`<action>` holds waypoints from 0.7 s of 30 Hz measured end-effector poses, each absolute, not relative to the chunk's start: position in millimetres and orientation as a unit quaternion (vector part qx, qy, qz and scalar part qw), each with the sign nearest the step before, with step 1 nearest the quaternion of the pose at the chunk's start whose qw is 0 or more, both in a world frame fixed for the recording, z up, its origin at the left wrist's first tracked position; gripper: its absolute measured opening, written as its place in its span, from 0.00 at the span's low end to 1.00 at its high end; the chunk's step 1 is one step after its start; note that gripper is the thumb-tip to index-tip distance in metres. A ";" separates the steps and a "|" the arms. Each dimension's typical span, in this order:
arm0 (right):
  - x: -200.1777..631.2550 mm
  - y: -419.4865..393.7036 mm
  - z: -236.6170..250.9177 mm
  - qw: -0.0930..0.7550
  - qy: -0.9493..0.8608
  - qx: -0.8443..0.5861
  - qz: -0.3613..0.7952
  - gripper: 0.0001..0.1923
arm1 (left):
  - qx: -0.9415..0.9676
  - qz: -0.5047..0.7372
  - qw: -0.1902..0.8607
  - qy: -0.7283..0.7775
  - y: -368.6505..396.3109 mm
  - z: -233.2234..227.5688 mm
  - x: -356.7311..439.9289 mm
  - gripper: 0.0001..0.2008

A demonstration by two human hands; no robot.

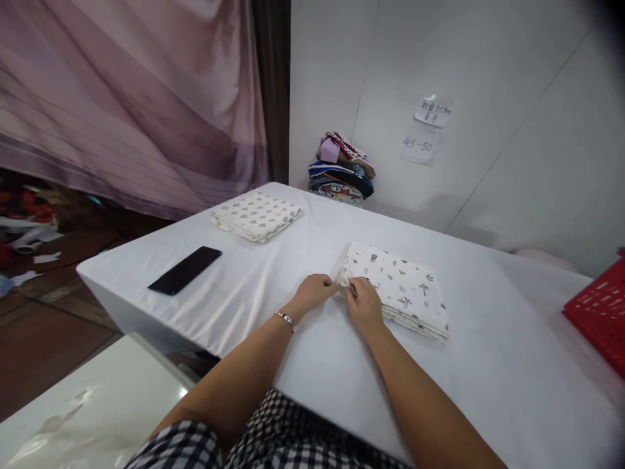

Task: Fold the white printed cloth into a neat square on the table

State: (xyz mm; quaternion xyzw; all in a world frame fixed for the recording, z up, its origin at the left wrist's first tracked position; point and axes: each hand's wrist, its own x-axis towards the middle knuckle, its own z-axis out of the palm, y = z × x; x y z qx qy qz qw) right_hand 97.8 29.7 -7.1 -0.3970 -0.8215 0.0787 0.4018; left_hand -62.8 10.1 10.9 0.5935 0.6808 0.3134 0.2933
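Note:
A folded white cloth (pixel 400 290) printed with small dark figures lies on the white table (pixel 488 391), in front of me. My left hand (pixel 315 290) pinches its near left corner with closed fingers. My right hand (pixel 364 303) grips the same corner edge right beside it; the two hands almost touch. A thin bracelet circles my left wrist.
A second folded cloth (pixel 256 215) with pale prints lies at the far left of the table. A black phone (pixel 185 269) lies near the left edge. A pile of coloured fabrics (pixel 342 168) sits against the wall. A red crate (pixel 600 312) stands at the right edge.

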 end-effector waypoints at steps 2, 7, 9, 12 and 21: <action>98.1 30.5 -8.4 0.403 -0.823 -0.393 0.076 0.08 | 0.606 0.289 0.260 0.694 6.5 12.6 -57.8 0.12; 97.9 31.6 -10.5 0.404 -0.824 -0.390 0.075 0.09 | 0.613 0.258 0.206 0.718 1.4 11.0 -46.2 0.10; 97.4 31.7 -11.1 0.401 -0.825 -0.391 0.074 0.09 | 0.612 0.254 0.201 0.721 2.1 8.3 -44.4 0.08; 97.0 31.4 -10.9 0.401 -0.826 -0.391 0.071 0.09 | 0.609 0.250 0.227 0.718 4.9 5.2 -45.0 0.06; 97.6 31.3 -11.0 0.371 -0.845 -0.384 0.044 0.08 | 0.578 0.278 0.270 0.718 7.9 7.4 -48.6 0.07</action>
